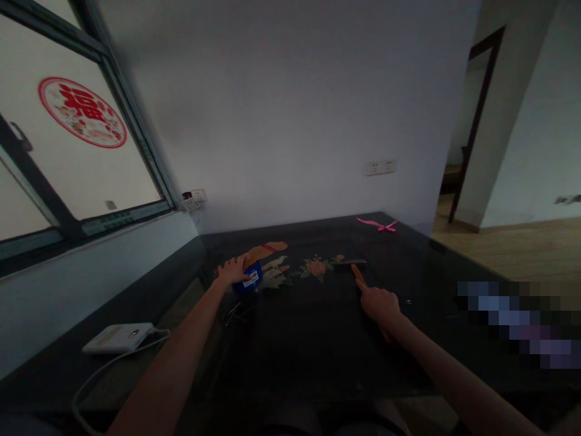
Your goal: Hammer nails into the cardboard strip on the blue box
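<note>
My left hand (232, 270) reaches to the left part of the dark table and grips a blue container (247, 280) with a white label, the thumb across its top. Just behind it lies a long tan, flat piece (267, 249) with a reddish stripe, partly hidden by the hand and the container. Several thin, dark metallic pieces (236, 312) are scattered in front of the container. On the right, my right hand (380, 303) is closed around the wooden handle of a hammer (358, 275), its dark head pointing away from me, low over the tabletop.
Flower pictures (316, 267) decorate the glossy dark table (313, 345). A pink ribbon-like item (381, 226) lies at the far right corner. At the left, a white power bank (118, 338) trails a white cable (106, 366). A small shiny piece (408, 301) sits beside my right hand.
</note>
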A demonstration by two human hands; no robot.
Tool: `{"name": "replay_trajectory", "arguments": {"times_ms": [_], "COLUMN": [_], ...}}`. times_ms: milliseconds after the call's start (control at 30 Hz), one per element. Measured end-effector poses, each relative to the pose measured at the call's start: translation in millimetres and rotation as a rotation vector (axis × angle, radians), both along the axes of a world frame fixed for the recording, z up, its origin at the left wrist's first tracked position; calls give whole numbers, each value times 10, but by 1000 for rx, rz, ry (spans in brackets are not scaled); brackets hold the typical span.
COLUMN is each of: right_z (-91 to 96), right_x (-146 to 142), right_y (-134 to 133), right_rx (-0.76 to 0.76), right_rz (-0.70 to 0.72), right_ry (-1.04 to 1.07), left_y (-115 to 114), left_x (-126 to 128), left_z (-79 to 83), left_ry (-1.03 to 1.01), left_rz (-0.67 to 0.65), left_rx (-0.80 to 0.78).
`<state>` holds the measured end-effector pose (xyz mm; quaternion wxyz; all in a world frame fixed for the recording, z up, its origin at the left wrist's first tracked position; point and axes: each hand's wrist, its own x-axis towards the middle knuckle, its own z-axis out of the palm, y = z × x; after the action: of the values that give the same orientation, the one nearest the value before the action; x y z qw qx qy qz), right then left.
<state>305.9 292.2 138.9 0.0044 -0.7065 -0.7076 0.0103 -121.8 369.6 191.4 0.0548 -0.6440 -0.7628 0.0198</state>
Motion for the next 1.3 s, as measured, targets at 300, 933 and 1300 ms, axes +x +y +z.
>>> {"name": "replay_trajectory", "arguments": {"times_ms": [300, 933, 1300], "right_z": [53, 61, 119], "right_x": [27, -65, -122], "right_y": [-30, -133, -372], "right_rx": [1, 63, 34], "right_rz": [-1, 13, 9], "right_ry": [43, -38, -78], "left_y": [-352, -842, -960], "left_x": [1285, 1532, 1555], "left_z": [-4, 20, 119], "left_ry": [-36, -77, -112], "left_rz": [-445, -532, -545], "left_rx": [8, 12, 89]}}
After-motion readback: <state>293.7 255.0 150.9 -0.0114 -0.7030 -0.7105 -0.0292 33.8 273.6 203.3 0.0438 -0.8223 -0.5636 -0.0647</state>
